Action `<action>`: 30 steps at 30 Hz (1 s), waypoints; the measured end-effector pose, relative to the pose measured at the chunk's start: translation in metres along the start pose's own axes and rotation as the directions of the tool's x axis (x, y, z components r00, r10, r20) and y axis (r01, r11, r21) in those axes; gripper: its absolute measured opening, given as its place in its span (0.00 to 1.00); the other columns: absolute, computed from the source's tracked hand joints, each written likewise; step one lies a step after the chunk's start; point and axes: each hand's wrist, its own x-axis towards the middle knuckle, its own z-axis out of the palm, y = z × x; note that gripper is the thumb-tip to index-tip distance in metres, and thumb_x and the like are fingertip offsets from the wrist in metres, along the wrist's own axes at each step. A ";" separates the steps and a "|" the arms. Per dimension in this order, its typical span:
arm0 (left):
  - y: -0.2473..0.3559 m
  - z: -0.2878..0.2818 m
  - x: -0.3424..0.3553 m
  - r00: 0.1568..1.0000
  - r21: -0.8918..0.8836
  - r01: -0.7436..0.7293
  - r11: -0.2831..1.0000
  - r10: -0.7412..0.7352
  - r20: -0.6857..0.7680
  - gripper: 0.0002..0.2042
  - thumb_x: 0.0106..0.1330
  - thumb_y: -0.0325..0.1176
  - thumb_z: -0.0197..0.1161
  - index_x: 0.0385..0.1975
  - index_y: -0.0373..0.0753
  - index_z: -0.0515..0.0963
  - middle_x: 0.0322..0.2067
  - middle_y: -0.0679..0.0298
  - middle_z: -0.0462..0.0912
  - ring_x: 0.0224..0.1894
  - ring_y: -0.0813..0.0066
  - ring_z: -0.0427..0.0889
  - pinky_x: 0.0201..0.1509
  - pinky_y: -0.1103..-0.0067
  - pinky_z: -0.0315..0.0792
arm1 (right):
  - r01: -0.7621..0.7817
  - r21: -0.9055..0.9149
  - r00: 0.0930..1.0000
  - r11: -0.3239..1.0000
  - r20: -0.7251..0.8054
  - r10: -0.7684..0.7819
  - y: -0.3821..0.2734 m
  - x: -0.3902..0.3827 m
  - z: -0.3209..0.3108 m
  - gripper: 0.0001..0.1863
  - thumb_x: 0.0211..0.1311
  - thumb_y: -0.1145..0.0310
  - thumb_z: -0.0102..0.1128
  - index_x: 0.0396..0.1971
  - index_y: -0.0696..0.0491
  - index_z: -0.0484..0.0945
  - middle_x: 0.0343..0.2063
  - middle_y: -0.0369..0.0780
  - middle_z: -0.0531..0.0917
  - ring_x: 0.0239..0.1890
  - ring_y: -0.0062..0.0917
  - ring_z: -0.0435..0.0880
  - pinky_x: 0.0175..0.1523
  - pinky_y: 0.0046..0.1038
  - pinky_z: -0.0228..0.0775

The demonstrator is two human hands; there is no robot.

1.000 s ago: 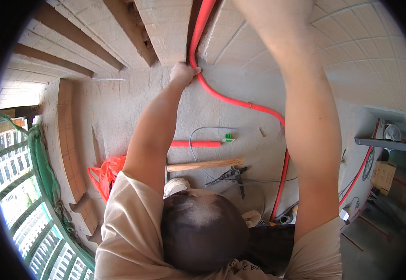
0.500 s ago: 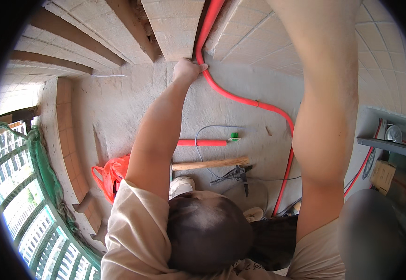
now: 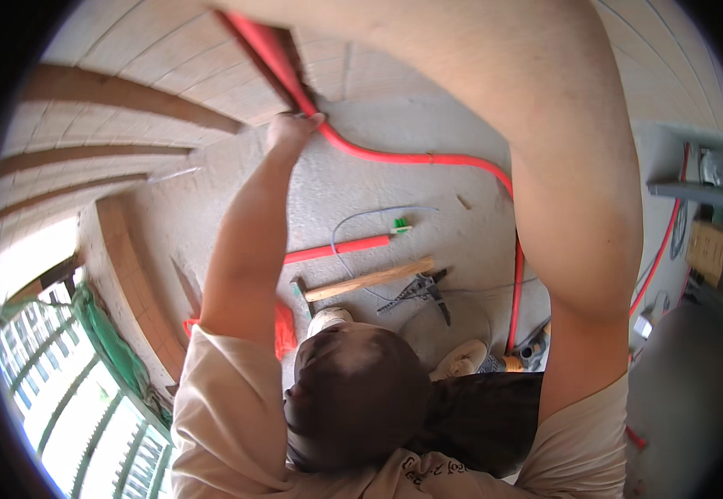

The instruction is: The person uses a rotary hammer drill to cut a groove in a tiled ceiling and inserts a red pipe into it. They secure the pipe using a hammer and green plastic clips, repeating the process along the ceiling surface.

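Head view: counted one long red pipe [image 3: 386, 156], one short red pipe [image 3: 341, 249], one wooden-handled hammer [image 3: 370, 279], one black tool [image 3: 433, 289], one green-topped piece [image 3: 401, 225], two shoes [image 3: 460, 359], three wall grooves [image 3: 95, 158] left of the long red pipe's upper length. Left hand [image 3: 293, 131] at the top of the long red pipe's curve, thumb touching; can't tell whether clenched around it, fingers mostly hidden. Right hand past the top edge; can't tell if released or grasping. Right forearm [image 3: 544, 100] crossing in front of the long red pipe. Short pipe, green-topped piece, hammer and black tool on the body side of that curve. Cardboard box [image 3: 707, 247] well right of the long red pipe. Dark lettering on shirt [image 3: 228, 407], too skewed to read.
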 end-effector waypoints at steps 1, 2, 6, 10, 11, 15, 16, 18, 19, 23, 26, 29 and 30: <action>0.003 0.005 -0.001 1.000 0.046 -0.002 0.999 0.002 -0.009 0.24 0.53 0.48 0.79 0.43 0.37 0.87 0.37 0.59 0.89 0.39 0.71 0.85 0.48 0.72 0.76 | 0.002 0.035 0.998 0.999 0.057 -0.004 0.004 -0.013 -0.009 0.13 0.66 0.61 0.61 0.32 0.57 0.81 0.19 0.44 0.79 0.23 0.37 0.79 0.34 0.37 0.71; -0.008 0.008 0.009 1.000 0.043 -0.008 0.999 0.008 -0.011 0.22 0.53 0.49 0.79 0.39 0.38 0.86 0.33 0.62 0.87 0.35 0.73 0.82 0.43 0.73 0.74 | -0.014 0.082 0.993 0.997 0.118 0.005 0.008 -0.028 -0.021 0.13 0.66 0.61 0.61 0.33 0.57 0.81 0.19 0.44 0.79 0.23 0.36 0.79 0.34 0.36 0.70; -0.058 -0.016 0.040 0.992 -0.286 -0.118 0.951 0.122 -0.001 0.13 0.56 0.44 0.78 0.27 0.43 0.84 0.23 0.73 0.78 0.23 0.83 0.71 0.27 0.78 0.65 | -0.319 0.143 0.884 0.937 0.400 0.240 0.050 -0.135 -0.065 0.13 0.66 0.60 0.61 0.34 0.56 0.81 0.19 0.43 0.78 0.22 0.34 0.78 0.34 0.34 0.69; -0.024 0.011 0.017 0.968 -0.415 -0.045 0.909 0.142 0.205 0.13 0.64 0.44 0.73 0.26 0.43 0.82 0.24 0.72 0.78 0.25 0.81 0.72 0.28 0.77 0.66 | -0.631 -0.270 0.536 0.727 0.526 0.660 0.117 -0.392 -0.127 0.14 0.67 0.60 0.60 0.35 0.58 0.79 0.27 0.49 0.81 0.29 0.39 0.79 0.37 0.38 0.70; -0.033 0.013 0.014 0.961 -0.531 -0.118 0.839 0.232 0.152 0.14 0.65 0.46 0.72 0.27 0.42 0.83 0.26 0.70 0.79 0.28 0.80 0.73 0.31 0.76 0.68 | -0.821 -0.435 0.138 0.369 0.476 0.869 0.104 -0.457 -0.153 0.17 0.65 0.58 0.62 0.38 0.59 0.79 0.30 0.50 0.81 0.33 0.43 0.80 0.39 0.41 0.70; -0.023 -0.007 0.031 0.994 0.008 -0.060 0.998 0.059 0.088 0.22 0.57 0.53 0.76 0.22 0.39 0.79 0.17 0.68 0.76 0.19 0.78 0.70 0.24 0.73 0.67 | -0.707 -0.615 -0.608 -0.348 0.278 0.744 0.017 -0.749 -0.254 0.23 0.66 0.49 0.61 0.39 0.58 0.79 0.24 0.44 0.78 0.24 0.36 0.80 0.28 0.41 0.71; -0.018 -0.006 0.018 0.998 -0.086 -0.043 0.995 0.047 0.038 0.20 0.55 0.49 0.79 0.22 0.38 0.81 0.14 0.68 0.74 0.13 0.77 0.69 0.17 0.73 0.65 | -0.656 -0.535 -0.719 -0.532 0.230 0.655 -0.010 -0.779 -0.263 0.25 0.67 0.47 0.60 0.38 0.58 0.79 0.22 0.42 0.77 0.20 0.34 0.80 0.23 0.40 0.71; 0.007 -0.011 -0.014 0.998 -0.172 -0.026 0.985 0.035 0.048 0.19 0.56 0.45 0.79 0.23 0.36 0.81 0.15 0.65 0.76 0.14 0.76 0.73 0.16 0.76 0.68 | -0.657 -0.349 -0.729 -0.668 0.067 0.682 -0.043 -0.765 -0.239 0.26 0.71 0.46 0.55 0.31 0.59 0.76 0.19 0.41 0.75 0.20 0.31 0.79 0.23 0.37 0.69; 0.009 -0.016 -0.020 0.998 -0.191 -0.012 0.981 0.023 0.054 0.19 0.57 0.45 0.79 0.24 0.35 0.81 0.15 0.64 0.77 0.14 0.75 0.74 0.16 0.76 0.69 | -0.740 -0.308 -0.638 -0.598 0.044 0.769 -0.051 -0.771 -0.232 0.25 0.71 0.49 0.55 0.29 0.60 0.75 0.20 0.41 0.76 0.21 0.31 0.79 0.25 0.36 0.70; -0.006 -0.021 -0.015 1.000 -0.161 -0.001 0.987 0.004 0.015 0.17 0.59 0.44 0.77 0.26 0.34 0.81 0.16 0.65 0.78 0.13 0.74 0.75 0.14 0.74 0.71 | -0.863 -0.475 0.145 0.169 0.088 0.986 -0.027 -0.648 -0.176 0.14 0.69 0.63 0.59 0.30 0.59 0.74 0.21 0.44 0.79 0.23 0.34 0.80 0.31 0.35 0.71; 0.013 -0.003 -0.020 0.998 -0.103 -0.055 0.993 0.053 -0.015 0.16 0.59 0.42 0.75 0.26 0.32 0.82 0.18 0.59 0.81 0.16 0.69 0.80 0.18 0.72 0.75 | -0.917 -0.068 0.366 0.393 0.246 0.898 -0.005 -0.464 -0.122 0.07 0.66 0.71 0.62 0.38 0.58 0.78 0.26 0.46 0.83 0.27 0.36 0.83 0.35 0.34 0.74; 0.016 -0.011 -0.028 0.997 0.126 0.061 0.990 -0.053 -0.061 0.17 0.60 0.43 0.69 0.34 0.32 0.85 0.26 0.53 0.87 0.26 0.61 0.88 0.33 0.68 0.81 | -0.601 0.261 0.799 0.755 0.161 0.580 -0.010 -0.277 -0.048 0.11 0.65 0.72 0.65 0.45 0.58 0.79 0.27 0.45 0.83 0.27 0.34 0.85 0.34 0.30 0.76; 0.020 -0.013 -0.029 0.991 0.133 0.127 0.983 -0.122 -0.048 0.19 0.59 0.44 0.68 0.40 0.34 0.86 0.35 0.50 0.89 0.38 0.57 0.90 0.45 0.66 0.81 | -0.474 0.356 0.877 0.805 0.112 0.467 -0.018 -0.221 -0.029 0.14 0.64 0.71 0.66 0.48 0.57 0.78 0.25 0.43 0.83 0.24 0.34 0.84 0.31 0.31 0.75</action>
